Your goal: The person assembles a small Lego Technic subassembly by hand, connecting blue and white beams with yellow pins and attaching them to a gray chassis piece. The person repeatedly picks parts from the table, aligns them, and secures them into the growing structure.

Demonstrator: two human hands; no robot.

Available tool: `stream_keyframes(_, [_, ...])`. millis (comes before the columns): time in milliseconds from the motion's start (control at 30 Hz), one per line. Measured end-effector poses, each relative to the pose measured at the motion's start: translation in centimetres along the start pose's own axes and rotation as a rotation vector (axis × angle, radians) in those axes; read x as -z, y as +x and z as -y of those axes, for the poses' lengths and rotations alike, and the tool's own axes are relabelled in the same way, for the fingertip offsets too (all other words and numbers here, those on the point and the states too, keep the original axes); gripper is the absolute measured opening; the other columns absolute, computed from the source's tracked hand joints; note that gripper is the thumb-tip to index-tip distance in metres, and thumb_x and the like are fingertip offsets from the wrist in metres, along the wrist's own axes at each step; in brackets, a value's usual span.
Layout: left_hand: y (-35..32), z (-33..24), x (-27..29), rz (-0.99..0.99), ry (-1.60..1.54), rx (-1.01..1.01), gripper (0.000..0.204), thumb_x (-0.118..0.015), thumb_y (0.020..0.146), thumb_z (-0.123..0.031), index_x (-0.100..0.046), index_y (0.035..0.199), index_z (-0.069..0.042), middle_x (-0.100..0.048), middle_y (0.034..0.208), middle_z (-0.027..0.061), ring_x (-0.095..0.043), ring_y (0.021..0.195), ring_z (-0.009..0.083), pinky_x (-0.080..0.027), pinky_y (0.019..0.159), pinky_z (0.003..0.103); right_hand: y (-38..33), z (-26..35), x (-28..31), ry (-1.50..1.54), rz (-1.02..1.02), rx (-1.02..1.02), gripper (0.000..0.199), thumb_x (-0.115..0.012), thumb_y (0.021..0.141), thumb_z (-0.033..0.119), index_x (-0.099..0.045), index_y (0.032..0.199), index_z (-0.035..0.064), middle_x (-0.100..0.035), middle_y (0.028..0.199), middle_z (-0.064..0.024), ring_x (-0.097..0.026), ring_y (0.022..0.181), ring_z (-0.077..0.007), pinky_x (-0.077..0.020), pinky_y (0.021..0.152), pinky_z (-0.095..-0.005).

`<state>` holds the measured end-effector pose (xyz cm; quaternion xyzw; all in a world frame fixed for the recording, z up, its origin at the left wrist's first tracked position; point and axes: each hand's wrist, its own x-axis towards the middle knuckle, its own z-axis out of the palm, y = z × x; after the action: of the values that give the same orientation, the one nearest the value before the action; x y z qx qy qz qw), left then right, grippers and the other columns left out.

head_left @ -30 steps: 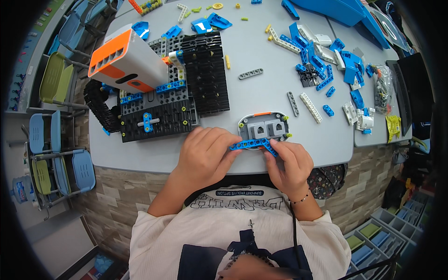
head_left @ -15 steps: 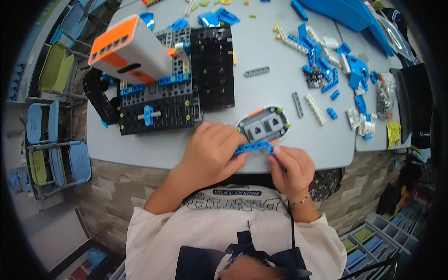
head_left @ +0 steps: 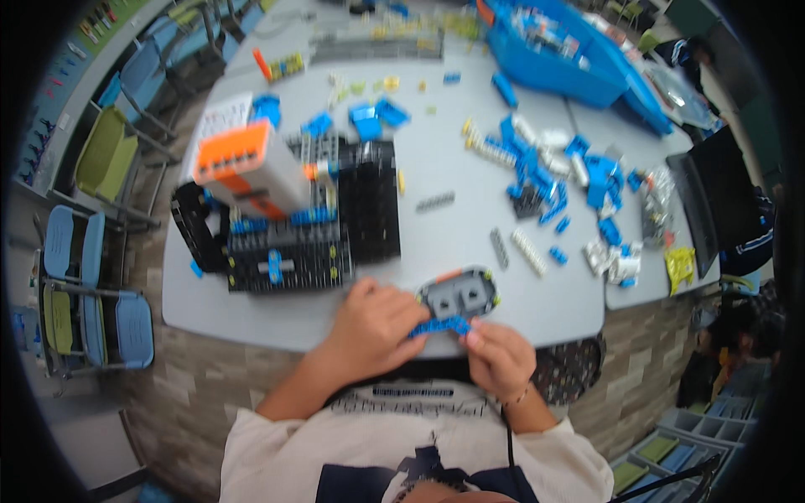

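both forearms (head_left: 303, 381) angle inward, left hand (head_left: 371, 327) knuckles-up with fingers closed on one end of the bent blue beam (head_left: 441, 325), right hand (head_left: 501, 356) pinching the other, and it's right by the near edge of the grey oval piece (head_left: 459, 303) on the table (head_left: 453, 243)

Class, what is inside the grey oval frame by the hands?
Two grey blocks sit inside the grey oval frame; what lies beneath them is covered. The blue beam partly hides its near edge.
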<state>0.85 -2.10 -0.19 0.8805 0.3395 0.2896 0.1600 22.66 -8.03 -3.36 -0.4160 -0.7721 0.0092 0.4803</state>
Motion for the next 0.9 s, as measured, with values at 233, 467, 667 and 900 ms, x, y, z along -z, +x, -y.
stream_keyframes(233, [0.6, -0.6, -0.4, 0.026, 0.025, -0.035, 0.022, -0.075, 0.071, -0.020, -0.064, 0.087, -0.012, -0.061, 0.082, 0.0014, -0.061, 0.080, 0.0195, -0.038, 0.075, 0.038, 0.0, 0.2, -0.1, 0.033, -0.100, -0.010, 0.024, -0.079, 0.072, -0.002, -0.071, 0.093, 0.0047, -0.071, 0.089, -0.0114, -0.068, 0.071, -0.0227, -0.0563, 0.059, -0.0294])
stream_keyframes(467, [0.2, -0.6, -0.7, 0.012, 0.056, -0.036, 0.021, -0.073, 0.076, -0.019, -0.063, 0.093, -0.011, -0.060, 0.088, 0.0031, -0.060, 0.086, 0.0202, -0.037, 0.081, 0.038, 1.1, 0.7, 0.1, 0.092, -0.015, -0.268, 0.029, -0.080, 0.070, -0.004, -0.070, 0.096, 0.0041, -0.068, 0.086, -0.0119, -0.065, 0.068, -0.0222, -0.0521, 0.059, -0.0291])
stream_keyframes(667, [0.1, -0.6, -0.7, 0.006, 0.052, -0.053, 0.019, -0.070, 0.080, -0.020, -0.061, 0.095, -0.011, -0.057, 0.087, 0.0034, -0.058, 0.085, 0.0216, -0.038, 0.082, 0.039, 1.7, 1.2, -0.2, 0.067, -0.006, -0.290, 0.027, -0.080, 0.070, -0.003, -0.070, 0.095, 0.0021, -0.062, 0.079, -0.0106, -0.059, 0.063, -0.0211, -0.0453, 0.054, -0.0286])
stream_keyframes(900, [0.2, -0.4, -0.9, 0.006, 0.032, -0.061, 0.020, -0.071, 0.079, -0.018, -0.061, 0.095, -0.011, -0.058, 0.087, 0.0031, -0.058, 0.086, 0.0215, -0.037, 0.082, 0.039, 1.2, 0.8, -0.6, 0.079, -0.116, -0.258, 0.029, -0.078, 0.070, -0.004, -0.068, 0.097, 0.0023, -0.059, 0.073, -0.0094, -0.054, 0.061, -0.0227, -0.0427, 0.052, -0.0311])
